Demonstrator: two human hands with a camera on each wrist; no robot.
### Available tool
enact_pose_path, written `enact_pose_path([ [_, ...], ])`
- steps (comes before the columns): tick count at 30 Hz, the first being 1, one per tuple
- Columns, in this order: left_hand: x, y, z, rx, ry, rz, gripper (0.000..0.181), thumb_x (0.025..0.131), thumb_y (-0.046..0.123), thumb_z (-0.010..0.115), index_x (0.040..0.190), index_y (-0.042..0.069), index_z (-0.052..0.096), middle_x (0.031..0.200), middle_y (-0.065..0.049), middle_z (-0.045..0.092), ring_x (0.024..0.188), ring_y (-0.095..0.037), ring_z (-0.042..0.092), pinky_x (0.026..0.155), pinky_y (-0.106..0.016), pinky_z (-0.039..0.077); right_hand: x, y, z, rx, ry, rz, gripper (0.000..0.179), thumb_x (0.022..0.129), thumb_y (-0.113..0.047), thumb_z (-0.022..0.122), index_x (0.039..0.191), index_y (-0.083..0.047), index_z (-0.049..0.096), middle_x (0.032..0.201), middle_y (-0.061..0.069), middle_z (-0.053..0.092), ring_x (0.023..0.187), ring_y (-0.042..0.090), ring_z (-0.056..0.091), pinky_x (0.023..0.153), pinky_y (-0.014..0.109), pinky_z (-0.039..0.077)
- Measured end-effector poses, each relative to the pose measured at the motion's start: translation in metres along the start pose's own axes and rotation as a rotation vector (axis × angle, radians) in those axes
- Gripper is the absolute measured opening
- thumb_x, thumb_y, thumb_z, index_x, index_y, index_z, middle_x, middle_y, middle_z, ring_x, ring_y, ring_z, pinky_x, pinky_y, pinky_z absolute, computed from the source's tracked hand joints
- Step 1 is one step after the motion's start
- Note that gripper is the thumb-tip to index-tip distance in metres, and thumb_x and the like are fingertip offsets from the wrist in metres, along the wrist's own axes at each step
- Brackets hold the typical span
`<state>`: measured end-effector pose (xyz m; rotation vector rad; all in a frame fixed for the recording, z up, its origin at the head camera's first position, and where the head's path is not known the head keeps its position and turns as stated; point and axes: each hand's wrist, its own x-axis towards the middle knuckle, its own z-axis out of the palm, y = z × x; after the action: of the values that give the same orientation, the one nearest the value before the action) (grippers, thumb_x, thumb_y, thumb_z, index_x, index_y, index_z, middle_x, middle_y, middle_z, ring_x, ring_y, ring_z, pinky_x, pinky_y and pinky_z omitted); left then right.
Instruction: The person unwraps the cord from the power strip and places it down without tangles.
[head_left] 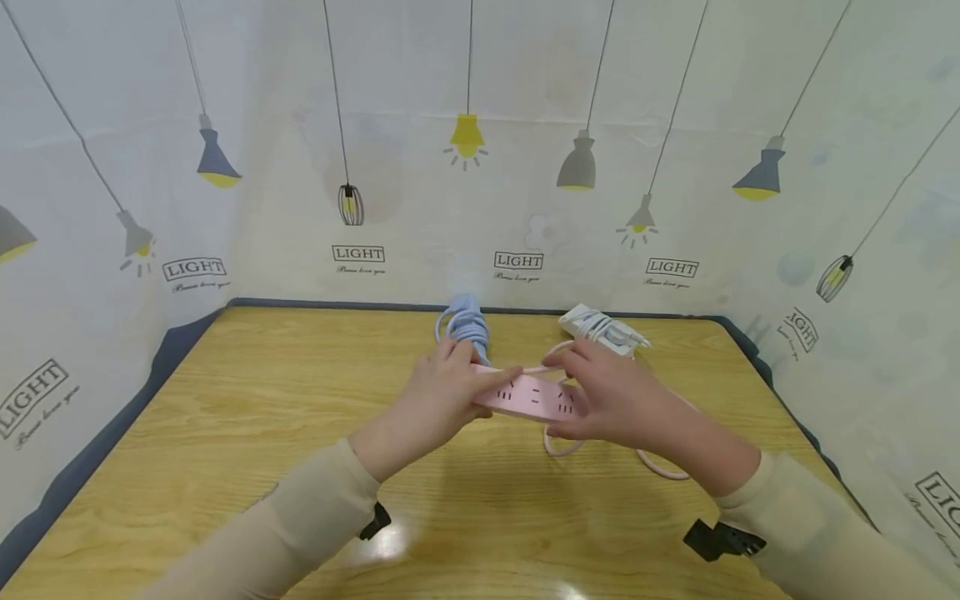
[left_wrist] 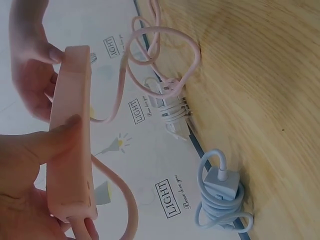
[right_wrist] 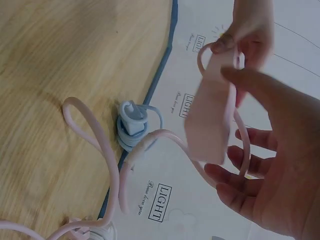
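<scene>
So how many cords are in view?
3: pink cord looping off the held strip; blue cord coiled far back on the table; white cord coiled right of the blue.

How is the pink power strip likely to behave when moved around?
The pink power strip looks stiff, its body straight between left hand and right hand. Its flat sides suggest little rolling. The looping pink cord probably flexes and may drag.
</scene>
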<state>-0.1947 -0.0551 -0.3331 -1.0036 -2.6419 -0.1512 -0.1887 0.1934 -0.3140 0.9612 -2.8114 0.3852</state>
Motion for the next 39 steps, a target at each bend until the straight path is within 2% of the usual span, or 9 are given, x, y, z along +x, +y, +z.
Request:
enact_pose_path([
  [3,0.0,0.0,0.003,-0.034,0.086,0.025,0.058,0.077,0.035,0.081,0.132,0.036,0.062,0.099,-0.007,0.053,0.091,-0.026,0.045,0.063,-0.038,0.043,-0.001,-0.002,0.002,-0.051,-0.003,0.029,0.069,0.068,-0.039,0.089,0.123,-0.009,0.059,0.117,0.004,0.055,0.093,0.017,0.055,0.073,0.036,0.05],
  [7,-0.001,0.002,0.001,-0.122,0.19,0.061,0.054,0.077,0.03,0.082,0.128,0.03,0.066,0.101,-0.008,0.054,0.092,-0.027,0.047,0.067,-0.04,0.044,-0.001,-0.002,0.003,-0.06,0.003,0.056,0.063,0.069,-0.034,0.089,0.12,-0.011,0.06,0.109,0.001,0.055,0.085,0.014,0.052,0.068,0.032,0.048],
  [11,-0.001,0.003,-0.002,-0.172,0.225,0.076,0.053,0.076,0.029,0.083,0.126,0.028,0.067,0.101,-0.007,0.054,0.092,-0.027,0.047,0.068,-0.04,0.043,-0.003,-0.001,0.005,-0.05,0.022,0.067,0.052,0.074,-0.027,0.086,0.116,-0.012,0.06,0.105,-0.001,0.057,0.087,0.015,0.054,0.07,0.034,0.049],
  [15,0.001,0.003,-0.004,-0.209,0.265,0.075,0.057,0.074,0.03,0.085,0.127,0.022,0.066,0.102,-0.007,0.055,0.092,-0.025,0.048,0.071,-0.038,0.045,-0.005,0.002,0.005,-0.027,0.016,0.095,0.051,0.079,-0.027,0.083,0.119,-0.01,0.057,0.108,0.001,0.057,0.091,0.016,0.056,0.073,0.036,0.05],
  [18,-0.001,0.002,-0.009,-0.296,0.332,0.019,0.058,0.079,0.031,0.082,0.131,0.013,0.062,0.108,-0.011,0.053,0.098,-0.027,0.049,0.08,-0.039,0.046,-0.007,0.007,0.004,0.012,0.018,0.111,0.052,0.08,-0.026,0.082,0.122,-0.009,0.054,0.111,0.002,0.057,0.092,0.017,0.057,0.074,0.037,0.05],
  [22,-0.013,-0.005,-0.02,-0.403,0.425,-0.059,0.051,0.091,0.029,0.071,0.134,0.007,0.056,0.117,-0.014,0.05,0.109,-0.029,0.046,0.089,-0.043,0.043,-0.014,0.016,0.001,0.073,0.034,0.135,0.053,0.082,-0.025,0.08,0.124,-0.01,0.053,0.113,0.002,0.058,0.091,0.017,0.055,0.074,0.037,0.047],
  [26,-0.027,-0.013,-0.024,-0.414,0.457,-0.039,0.044,0.093,0.024,0.067,0.132,0.006,0.057,0.119,-0.014,0.05,0.108,-0.028,0.045,0.087,-0.043,0.042,-0.024,0.025,-0.004,0.097,0.048,0.169,0.05,0.083,-0.027,0.079,0.122,-0.01,0.053,0.11,0.001,0.059,0.088,0.016,0.054,0.072,0.036,0.046],
  [33,-0.05,-0.025,-0.021,-0.366,0.448,-0.013,0.037,0.087,0.014,0.072,0.122,0.005,0.063,0.116,-0.014,0.052,0.105,-0.029,0.048,0.085,-0.045,0.043,-0.042,0.042,-0.012,0.152,0.065,0.215,0.048,0.086,-0.028,0.076,0.121,-0.007,0.05,0.105,0.004,0.059,0.084,0.019,0.053,0.069,0.037,0.045],
  [39,-0.065,-0.032,-0.02,-0.354,0.438,-0.026,0.038,0.087,0.011,0.072,0.123,0.005,0.062,0.119,-0.015,0.052,0.105,-0.029,0.049,0.084,-0.046,0.044,-0.055,0.061,-0.012,0.218,0.064,0.273,0.053,0.09,-0.034,0.071,0.129,-0.008,0.047,0.114,0.006,0.06,0.095,0.022,0.056,0.079,0.043,0.046],
])
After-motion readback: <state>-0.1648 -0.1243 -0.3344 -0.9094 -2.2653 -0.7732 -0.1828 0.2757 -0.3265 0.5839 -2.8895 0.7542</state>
